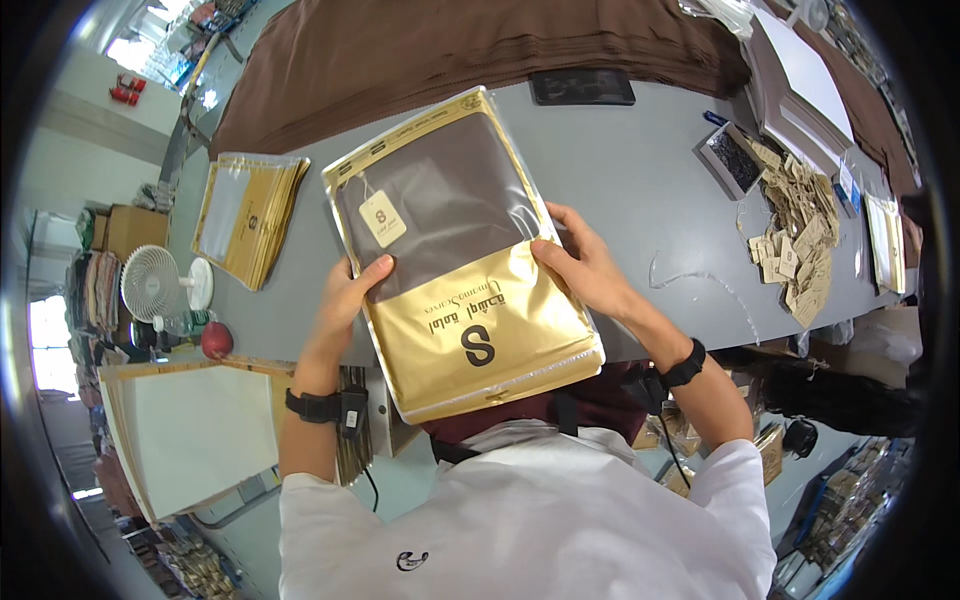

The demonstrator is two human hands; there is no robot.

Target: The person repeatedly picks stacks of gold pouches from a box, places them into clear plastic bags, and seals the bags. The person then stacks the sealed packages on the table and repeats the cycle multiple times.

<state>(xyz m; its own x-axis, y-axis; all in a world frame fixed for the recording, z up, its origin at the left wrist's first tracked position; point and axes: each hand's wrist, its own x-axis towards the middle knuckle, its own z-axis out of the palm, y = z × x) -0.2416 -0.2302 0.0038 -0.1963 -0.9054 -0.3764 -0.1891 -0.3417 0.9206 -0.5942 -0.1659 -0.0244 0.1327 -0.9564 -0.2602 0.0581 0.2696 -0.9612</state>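
Observation:
Between my two hands is a gold and clear plastic bag (520, 345) with folded dark brown fabric (465, 190) inside. Layered edges along its lower side suggest more than one bag, stacked together. A cream tag (383, 219) shows behind the clear window. My left hand (345, 300) grips the left edge, thumb on the front. On the right edge, my right hand (590, 265) does the same, its thumb over the gold part. The other fingers are partly hidden behind the bag, which is held tilted over the near edge of the grey table (640, 160).
Brown cloth (480, 45) lies piled along the far side, near a black phone-like slab (582, 87). A stack of gold bags (250, 215) sits at left. Toward the right are loose tags (800, 225), a small box (732, 160) and white sheets (800, 80). A white fan (152, 285) stands beyond.

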